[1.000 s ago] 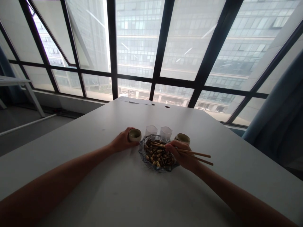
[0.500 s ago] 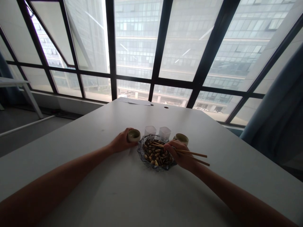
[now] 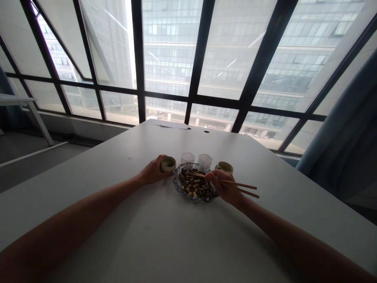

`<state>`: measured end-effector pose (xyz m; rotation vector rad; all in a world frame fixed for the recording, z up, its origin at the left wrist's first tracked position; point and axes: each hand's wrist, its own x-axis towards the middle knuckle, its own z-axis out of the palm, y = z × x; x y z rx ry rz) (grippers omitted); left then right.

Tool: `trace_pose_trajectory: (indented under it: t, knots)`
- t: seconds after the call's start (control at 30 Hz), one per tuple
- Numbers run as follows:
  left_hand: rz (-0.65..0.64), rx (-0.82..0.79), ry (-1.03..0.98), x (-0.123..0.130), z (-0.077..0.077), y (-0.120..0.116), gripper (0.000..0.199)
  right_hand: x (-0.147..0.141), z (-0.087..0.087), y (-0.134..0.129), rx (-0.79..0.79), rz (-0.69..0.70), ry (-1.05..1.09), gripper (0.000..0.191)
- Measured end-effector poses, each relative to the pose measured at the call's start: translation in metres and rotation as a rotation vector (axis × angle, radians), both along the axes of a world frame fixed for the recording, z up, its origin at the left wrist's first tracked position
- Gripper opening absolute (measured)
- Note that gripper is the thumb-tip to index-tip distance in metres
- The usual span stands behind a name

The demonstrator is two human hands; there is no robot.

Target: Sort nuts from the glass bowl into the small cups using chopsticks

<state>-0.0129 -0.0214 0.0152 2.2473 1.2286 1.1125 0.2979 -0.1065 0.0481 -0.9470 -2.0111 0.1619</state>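
My left hand [image 3: 153, 169] is closed round the side of a small ceramic cup [image 3: 168, 164], just left of a clear glass bowl [image 3: 196, 199]. The bowl holds a heap of brown seeds and pale nuts [image 3: 194, 184]. In my right hand [image 3: 227, 184] is a pair of wooden chopsticks [image 3: 243, 184]; their tips reach into the far part of the heap. Whether the tips pinch a piece is too small to tell. Behind my right hand stands a second ceramic cup [image 3: 225, 166], partly hidden by the fingers.
Two translucent plastic cups [image 3: 187, 158] stand side by side just behind the bowl. Papers [image 3: 167, 124] lie at the far end of the white table [image 3: 138, 232]. Windows [image 3: 167, 51] rise beyond it, with a blue curtain [image 3: 332, 145] on the right.
The whole table scene sits slightly higher in view, as the camera has tilted a little. Both hands keep their holds, and the chopstick tips stay in the heap.
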Motion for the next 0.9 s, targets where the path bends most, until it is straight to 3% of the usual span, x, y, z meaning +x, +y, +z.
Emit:
trace_pose_trajectory:
  t: [0.23,0.9]
  knots:
    - [-0.007,0.02,0.023,-0.001,-0.006,0.005,0.069,0.003,-0.013,0.003,0.054,0.032,0.033,0.039]
    - [-0.018,-0.021,0.02,-0.001,-0.005,0.005,0.066,-0.002,-0.007,0.009,-0.125,0.075,-0.025,0.029]
